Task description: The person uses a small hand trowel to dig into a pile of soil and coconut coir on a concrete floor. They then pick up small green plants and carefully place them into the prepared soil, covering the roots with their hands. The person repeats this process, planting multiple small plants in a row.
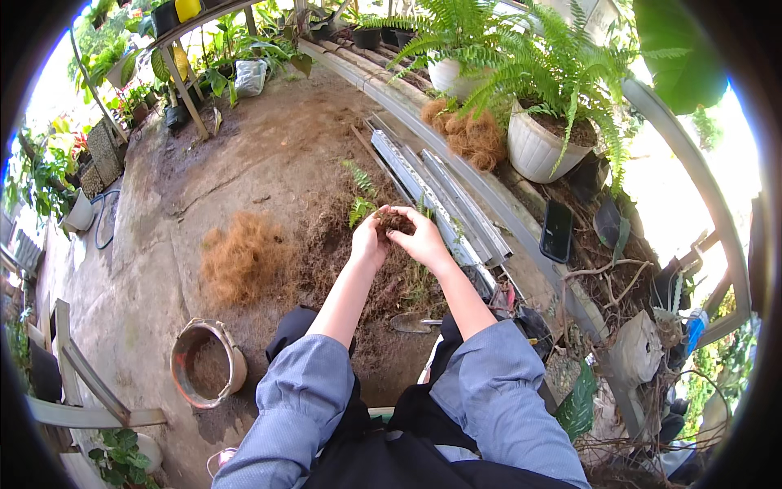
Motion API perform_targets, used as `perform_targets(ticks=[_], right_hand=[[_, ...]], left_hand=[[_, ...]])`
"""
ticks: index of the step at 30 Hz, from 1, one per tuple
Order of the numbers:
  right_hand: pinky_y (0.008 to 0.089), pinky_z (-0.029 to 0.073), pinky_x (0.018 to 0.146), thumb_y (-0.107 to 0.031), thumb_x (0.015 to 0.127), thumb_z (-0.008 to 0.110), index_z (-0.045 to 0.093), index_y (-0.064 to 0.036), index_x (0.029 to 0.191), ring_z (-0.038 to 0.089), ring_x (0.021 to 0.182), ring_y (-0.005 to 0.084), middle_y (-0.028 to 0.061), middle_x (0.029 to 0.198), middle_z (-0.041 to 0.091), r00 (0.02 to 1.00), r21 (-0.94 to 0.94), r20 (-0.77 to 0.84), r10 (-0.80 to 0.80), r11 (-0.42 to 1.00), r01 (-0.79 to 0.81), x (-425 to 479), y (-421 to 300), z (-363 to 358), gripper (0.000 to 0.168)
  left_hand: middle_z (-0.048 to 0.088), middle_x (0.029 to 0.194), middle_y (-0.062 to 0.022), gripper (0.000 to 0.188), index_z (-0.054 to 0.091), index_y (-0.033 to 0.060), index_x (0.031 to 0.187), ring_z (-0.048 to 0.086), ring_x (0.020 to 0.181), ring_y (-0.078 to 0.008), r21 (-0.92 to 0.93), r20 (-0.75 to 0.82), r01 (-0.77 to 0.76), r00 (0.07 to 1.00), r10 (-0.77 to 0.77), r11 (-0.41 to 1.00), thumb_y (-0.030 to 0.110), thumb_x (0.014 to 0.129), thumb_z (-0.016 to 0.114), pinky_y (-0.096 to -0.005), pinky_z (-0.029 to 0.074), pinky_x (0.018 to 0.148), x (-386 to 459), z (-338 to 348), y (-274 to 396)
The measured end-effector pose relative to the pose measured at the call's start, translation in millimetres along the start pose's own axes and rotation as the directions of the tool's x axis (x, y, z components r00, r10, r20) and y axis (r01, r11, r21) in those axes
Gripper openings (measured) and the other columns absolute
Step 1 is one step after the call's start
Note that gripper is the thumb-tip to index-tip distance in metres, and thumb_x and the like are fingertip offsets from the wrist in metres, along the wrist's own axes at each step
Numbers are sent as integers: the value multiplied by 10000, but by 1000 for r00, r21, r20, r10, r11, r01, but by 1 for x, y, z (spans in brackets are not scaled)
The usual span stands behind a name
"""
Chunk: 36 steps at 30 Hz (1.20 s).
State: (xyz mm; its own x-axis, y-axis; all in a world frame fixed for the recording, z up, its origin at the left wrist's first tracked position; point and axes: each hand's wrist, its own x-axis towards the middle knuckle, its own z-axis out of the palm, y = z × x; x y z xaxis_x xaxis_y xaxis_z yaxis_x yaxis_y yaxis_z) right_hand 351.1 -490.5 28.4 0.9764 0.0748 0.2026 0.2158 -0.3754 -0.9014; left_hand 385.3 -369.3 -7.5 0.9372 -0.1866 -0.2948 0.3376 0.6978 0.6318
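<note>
Both hands meet around a dark clump of soil and roots (397, 222). My left hand (368, 240) cups it from the left, and my right hand (421, 237) curls over its right side with the thumb pressed in. Fern fronds (361, 209) stick out just left of my left fingers; whether they join the clump is hard to tell. Below the hands spreads a pile of loose soil and roots (333, 269). A hand trowel (410, 322) lies at the pile's near edge, by my right knee.
Brown coconut fibre (244, 260) lies to the left, above a soil-crusted pot (232, 379). Metal channels (437, 195) run along the right. Beyond them are more fibre (470, 136), a white pot (544, 147) with a fern, and a phone (556, 231) on the ledge.
</note>
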Motion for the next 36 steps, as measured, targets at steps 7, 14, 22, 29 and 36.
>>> perform_targets(ticks=[7,14,22,29,36], right_hand=[[345,436,932,-24,792,603,508,-28,1191,541,1116,238,159,1194,555,982,8,-163,-94,995,97,3,0,9,410],[359,484,799,1,715,626,614,-63,1086,599,913,277,112,1006,621,931,-373,-182,-315,899,231,0,-27,8,376],[361,503,820,-5,757,561,629,-61,1065,618,960,262,101,1064,632,864,-525,-101,-493,764,375,-2,-27,21,320],[367,463,912,-40,785,527,605,-67,1140,577,1051,305,166,1145,592,872,-457,8,-490,774,439,-2,-18,29,364],[352,470,890,-37,727,648,618,-39,1085,568,1080,288,175,1165,580,901,-147,-217,-375,925,349,-5,-34,15,360]], left_hand=[[537,1159,-160,502,524,17,1160,499,1069,-290,-190,41,0,999,8,982,351,903,250,-432,402,937,5,6,10],[579,1128,-145,426,539,43,1090,525,1064,-259,-250,20,-14,1000,20,968,391,906,375,-389,383,965,-4,14,22],[575,1038,-171,478,502,35,1042,538,963,-268,-417,1,-60,998,67,907,459,929,310,-392,436,902,-4,13,24],[570,847,-90,543,515,70,1003,543,801,-208,-330,33,-57,997,72,942,567,898,323,-350,466,760,-8,2,32],[506,1177,-144,727,373,48,1266,460,1109,-261,-209,262,-6,963,62,978,649,868,283,-415,351,965,-37,24,43]])
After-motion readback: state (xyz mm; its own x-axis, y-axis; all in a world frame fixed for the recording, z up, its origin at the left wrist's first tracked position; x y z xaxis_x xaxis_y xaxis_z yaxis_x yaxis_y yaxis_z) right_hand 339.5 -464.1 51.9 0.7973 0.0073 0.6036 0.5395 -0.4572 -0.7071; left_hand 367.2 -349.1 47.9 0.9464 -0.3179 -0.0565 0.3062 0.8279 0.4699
